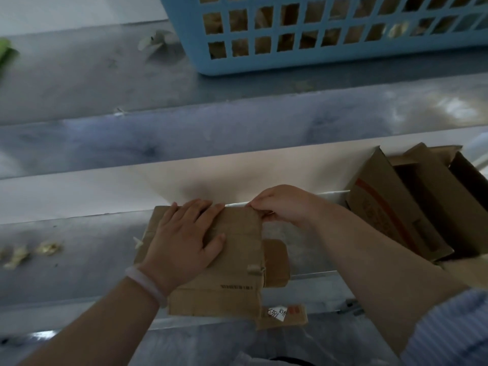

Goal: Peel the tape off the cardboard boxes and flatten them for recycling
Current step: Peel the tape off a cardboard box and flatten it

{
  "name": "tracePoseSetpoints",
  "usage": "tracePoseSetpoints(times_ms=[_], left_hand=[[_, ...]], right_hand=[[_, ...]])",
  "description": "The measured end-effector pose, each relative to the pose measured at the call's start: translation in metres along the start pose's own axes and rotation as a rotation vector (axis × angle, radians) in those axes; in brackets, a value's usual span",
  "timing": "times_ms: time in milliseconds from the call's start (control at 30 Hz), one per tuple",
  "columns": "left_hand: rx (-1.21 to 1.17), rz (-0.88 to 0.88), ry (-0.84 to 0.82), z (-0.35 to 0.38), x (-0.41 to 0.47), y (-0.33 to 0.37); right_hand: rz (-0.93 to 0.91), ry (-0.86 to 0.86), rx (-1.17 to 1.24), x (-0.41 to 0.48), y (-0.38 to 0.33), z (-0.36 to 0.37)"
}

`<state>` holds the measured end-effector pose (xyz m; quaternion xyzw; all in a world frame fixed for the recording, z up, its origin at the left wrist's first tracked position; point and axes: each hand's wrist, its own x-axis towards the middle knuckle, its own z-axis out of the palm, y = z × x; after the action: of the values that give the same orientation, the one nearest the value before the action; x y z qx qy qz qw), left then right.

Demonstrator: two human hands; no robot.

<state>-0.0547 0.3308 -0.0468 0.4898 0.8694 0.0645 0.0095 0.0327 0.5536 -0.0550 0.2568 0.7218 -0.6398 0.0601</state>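
Left hand (184, 239) spread flat, pinning light, stiff flattened box (232, 294) at lower centre; right hand (285, 207) pinching its thin upper-right corner, the likeliest hold.

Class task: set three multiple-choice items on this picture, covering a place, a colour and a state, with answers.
1. Where does the basket stand?
A) beyond the flattened box
B) under it
C) on a chair
2. What colour is the basket?
A) red
B) blue
C) black
3. How is the left hand?
A) flat on the box
B) gripping scissors
C) raised in the air
Answers: 1 A, it stands past the box, farther from the person; 2 B, its lattice wall is blue; 3 A, straight fingers press the cardboard.
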Motion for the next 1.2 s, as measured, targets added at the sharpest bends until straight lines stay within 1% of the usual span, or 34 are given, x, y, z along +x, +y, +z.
tracePoseSetpoints(times_ms=[100, 200, 333, 500, 567, 667, 767, 933, 1033, 1100, 1200], left_hand=[[0.005, 0.001, 0.003, 0.0, 0.0, 0.0], [0.008, 0.004, 0.0, 0.0, -0.001, -0.001], [0.005, 0.0, 0.001, 0.001, 0.0, -0.001], [0.015, 0.0, 0.0, 0.002, -0.001, -0.002], [0.014, -0.004, 0.0, 0.002, -0.001, -0.003], [0.021, -0.014, 0.003, 0.003, 0.0, -0.002], [0.017, -0.025, 0.021, 0.003, 0.001, 0.0], [0.019, -0.055, 0.031, 0.005, 0.004, 0.002], [0.015, -0.07, 0.042, 0.006, 0.006, 0.005], [0.007, -0.077, 0.046, 0.007, 0.006, 0.005], [0.013, -0.076, 0.047, 0.007, 0.006, 0.005]], right_hand=[[0.076, -0.027, 0.03, 0.002, -0.009, 0.0], [0.111, -0.048, 0.007, 0.004, -0.015, -0.001], [0.098, -0.081, -0.059, 0.011, -0.015, -0.004], [0.032, -0.122, -0.138, 0.013, -0.006, -0.003], [-0.028, -0.094, -0.261, 0.011, -0.006, -0.004], [-0.138, 0.018, -0.476, 0.008, -0.006, -0.007], [-0.229, 0.143, -0.554, -0.002, -0.004, -0.009], [-0.346, 0.278, -0.482, -0.023, 0.0, -0.006], [-0.376, 0.35, -0.349, -0.033, 0.005, 0.0], [-0.37, 0.355, -0.216, -0.039, 0.006, 0.003], [-0.297, 0.321, -0.085, -0.044, 0.007, 0.006]])
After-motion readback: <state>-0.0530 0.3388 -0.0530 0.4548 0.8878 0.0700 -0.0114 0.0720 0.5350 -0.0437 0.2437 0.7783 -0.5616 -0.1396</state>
